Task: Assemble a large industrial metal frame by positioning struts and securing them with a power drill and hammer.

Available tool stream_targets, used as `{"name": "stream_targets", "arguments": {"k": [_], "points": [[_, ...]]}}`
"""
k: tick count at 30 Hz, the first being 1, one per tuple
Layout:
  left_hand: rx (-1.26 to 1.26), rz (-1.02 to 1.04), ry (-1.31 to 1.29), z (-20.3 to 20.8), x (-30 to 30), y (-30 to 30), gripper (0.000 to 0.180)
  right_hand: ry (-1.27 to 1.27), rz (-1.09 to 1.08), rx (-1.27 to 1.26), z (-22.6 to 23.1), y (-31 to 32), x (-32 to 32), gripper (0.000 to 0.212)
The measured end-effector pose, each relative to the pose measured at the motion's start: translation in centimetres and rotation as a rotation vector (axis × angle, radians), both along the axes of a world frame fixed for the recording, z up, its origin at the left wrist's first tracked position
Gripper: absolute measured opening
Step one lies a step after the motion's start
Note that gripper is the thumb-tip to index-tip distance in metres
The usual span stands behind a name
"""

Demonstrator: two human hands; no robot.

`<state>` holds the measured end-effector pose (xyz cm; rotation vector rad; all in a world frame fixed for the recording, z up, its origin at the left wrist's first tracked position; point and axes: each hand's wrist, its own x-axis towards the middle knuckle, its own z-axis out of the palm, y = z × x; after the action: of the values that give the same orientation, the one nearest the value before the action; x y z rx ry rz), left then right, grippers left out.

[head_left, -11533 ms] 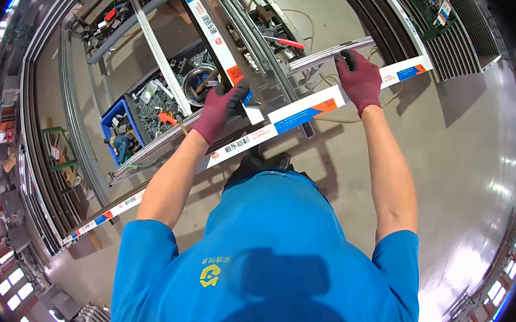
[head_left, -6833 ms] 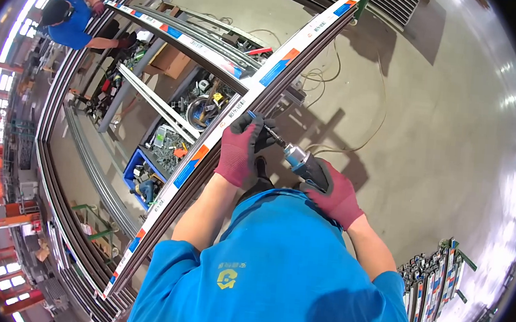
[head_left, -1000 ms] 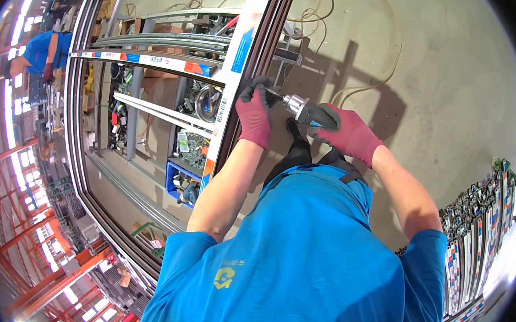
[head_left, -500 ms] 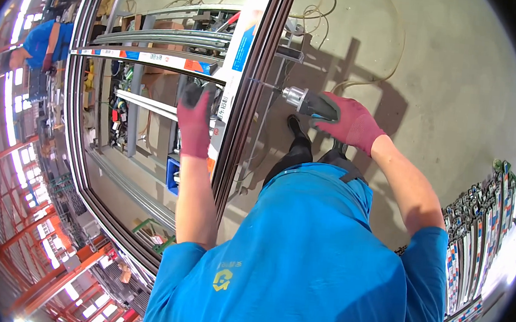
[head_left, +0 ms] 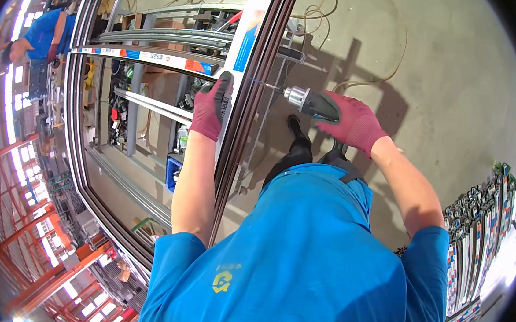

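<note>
While gripping the drill (head_left: 303,99) in the right hand (head_left: 353,123), beside the frame (head_left: 245,108), just moved the left hand (head_left: 211,105) to its inner edge, maybe to steady it; can't tell if holding.

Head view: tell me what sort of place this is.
Probably a workshop or factory hall: there is a large dark rectangular frame, a drill in the right hand, and long red beams at the lower left.
</note>
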<state>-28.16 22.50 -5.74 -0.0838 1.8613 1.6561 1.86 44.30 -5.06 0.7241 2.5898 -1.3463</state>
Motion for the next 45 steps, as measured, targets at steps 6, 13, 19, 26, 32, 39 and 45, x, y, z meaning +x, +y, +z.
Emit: {"name": "stream_targets", "arguments": {"k": [6,13,19,26,32,39,45], "points": [[-0.048,0.01,0.016,-2.5,-2.1,-1.9,0.028,-0.045,0.02,0.115,0.2,-0.5,-1.1,0.079],[-0.014,0.039,0.02,-1.1,-0.6,-0.4,0.027,-0.052,0.066,0.209,0.6,-0.3,-1.6,0.084],[0.021,0.011,0.028,-1.5,-0.8,-0.6,0.029,-0.042,0.111,0.208,-0.1,-0.1,-1.7,0.082],[-0.011,0.031,0.023,-1.8,-1.0,-0.7,0.03,-0.022,0.11,0.193,0.7,-0.1,-2.3,0.08],[-0.03,0.013,0.018,-1.6,-1.0,-0.7,0.033,-0.032,0.096,0.16,0.3,-0.2,-2.8,0.081],[0.038,0.022,-0.005,-1.8,-1.1,-0.4,0.034,-0.059,0.09,0.115,0.6,-0.1,-3.3,0.082],[0.01,0.008,0.045,-0.1,0.5,0.5,0.035,-0.042,0.08,0.121,0.5,-0.4,-3.1,0.079]]}}
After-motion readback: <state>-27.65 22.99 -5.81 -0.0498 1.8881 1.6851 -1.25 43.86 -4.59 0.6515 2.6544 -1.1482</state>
